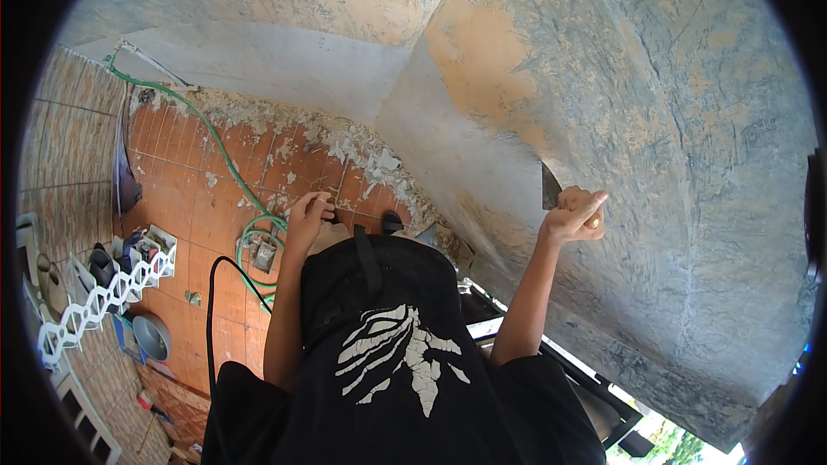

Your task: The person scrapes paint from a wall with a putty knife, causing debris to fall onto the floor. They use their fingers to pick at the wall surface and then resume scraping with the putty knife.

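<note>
My right hand (575, 215) is wrapped round the handle of a scraper, whose dark flat blade (549, 187) lies close against the grey, patchy wall (689, 164). Part of the blade is hidden behind the fingers. Orange patches show on the wall where its surface has come off. On the other side of my body, my left hand (312, 211) hangs over the tiled floor with its fingers loosely curled and apart, holding nothing that I can see.
Flakes of debris (370, 164) lie on the orange tiles (185, 198) along the wall's foot. A green hose (211, 133) runs to a coil by a small box (263, 254). A white shoe rack (108, 297) and a grey bowl (152, 337) stand at the left.
</note>
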Motion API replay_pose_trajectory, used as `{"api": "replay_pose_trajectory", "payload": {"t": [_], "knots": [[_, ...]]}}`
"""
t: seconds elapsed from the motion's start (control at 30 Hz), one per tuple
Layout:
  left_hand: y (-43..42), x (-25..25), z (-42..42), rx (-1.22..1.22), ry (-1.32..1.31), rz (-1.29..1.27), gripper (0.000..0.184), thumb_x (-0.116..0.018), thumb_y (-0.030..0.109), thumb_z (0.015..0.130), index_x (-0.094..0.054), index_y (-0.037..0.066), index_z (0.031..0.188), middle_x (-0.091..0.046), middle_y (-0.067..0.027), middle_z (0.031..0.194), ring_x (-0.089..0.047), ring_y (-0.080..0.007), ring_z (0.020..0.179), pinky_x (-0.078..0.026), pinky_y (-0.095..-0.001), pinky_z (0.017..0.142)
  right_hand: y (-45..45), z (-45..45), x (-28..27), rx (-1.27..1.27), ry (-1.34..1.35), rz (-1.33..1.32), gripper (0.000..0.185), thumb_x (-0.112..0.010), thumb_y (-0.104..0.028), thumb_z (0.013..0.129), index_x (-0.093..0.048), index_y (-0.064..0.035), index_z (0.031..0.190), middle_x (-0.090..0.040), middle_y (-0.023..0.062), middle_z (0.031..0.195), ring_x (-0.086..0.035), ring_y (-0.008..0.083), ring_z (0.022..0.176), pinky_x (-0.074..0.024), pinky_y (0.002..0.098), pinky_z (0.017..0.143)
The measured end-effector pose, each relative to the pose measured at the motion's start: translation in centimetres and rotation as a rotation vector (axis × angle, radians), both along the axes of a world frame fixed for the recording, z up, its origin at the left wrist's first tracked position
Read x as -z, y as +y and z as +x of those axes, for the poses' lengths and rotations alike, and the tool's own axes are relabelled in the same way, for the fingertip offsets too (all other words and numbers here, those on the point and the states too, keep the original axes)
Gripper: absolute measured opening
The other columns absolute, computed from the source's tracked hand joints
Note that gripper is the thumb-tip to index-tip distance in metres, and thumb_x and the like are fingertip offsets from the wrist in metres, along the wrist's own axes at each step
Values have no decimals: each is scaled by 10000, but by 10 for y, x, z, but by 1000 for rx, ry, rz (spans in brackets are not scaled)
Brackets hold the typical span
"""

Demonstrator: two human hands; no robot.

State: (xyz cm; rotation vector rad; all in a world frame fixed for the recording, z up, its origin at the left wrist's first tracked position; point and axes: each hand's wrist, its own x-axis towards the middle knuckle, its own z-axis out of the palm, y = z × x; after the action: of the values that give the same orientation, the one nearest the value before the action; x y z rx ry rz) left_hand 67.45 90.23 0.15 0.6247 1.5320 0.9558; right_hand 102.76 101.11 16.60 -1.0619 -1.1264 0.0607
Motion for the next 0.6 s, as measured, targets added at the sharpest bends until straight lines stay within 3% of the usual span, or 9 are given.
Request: {"api": "replay_pose_trajectory", "payload": {"t": [0.07,0.3,0.37,0.6], "knots": [[10,-7,4,23,14,-4,275,-512,216,930,-589,5,1089,-642,-74,854,-611,-133,750,-470,-255,673,-1,-3,-5,-56,140,41,551,-471,-209,965,-225,-134,478,-245,-43,408,-218,51,351,-121,249,348],[24,5,12,123,1,51,285,-481,211,953,-575,-7,1110,-647,-90,876,-634,-148,769,-491,-265,696,5,1,-6,-4,156,15,555,-470,-219,966,-214,-137,481,-235,-46,410,-216,55,351,-119,257,346],[27,6,14,134,5,48,283,-480,210,953,-575,-6,1109,-647,-86,874,-633,-147,766,-490,-266,694,8,1,-2,47,177,-25,576,-504,-287,953,-218,-148,473,-228,-40,405,-223,67,338,-130,251,337],[30,-2,15,117,15,14,278,-482,207,952,-577,-5,1104,-646,-83,870,-631,-149,755,-486,-263,693,11,0,2,50,170,71,582,-505,-269,954,-189,-158,478,-232,-44,399,-199,59,346,-115,251,343]]}}
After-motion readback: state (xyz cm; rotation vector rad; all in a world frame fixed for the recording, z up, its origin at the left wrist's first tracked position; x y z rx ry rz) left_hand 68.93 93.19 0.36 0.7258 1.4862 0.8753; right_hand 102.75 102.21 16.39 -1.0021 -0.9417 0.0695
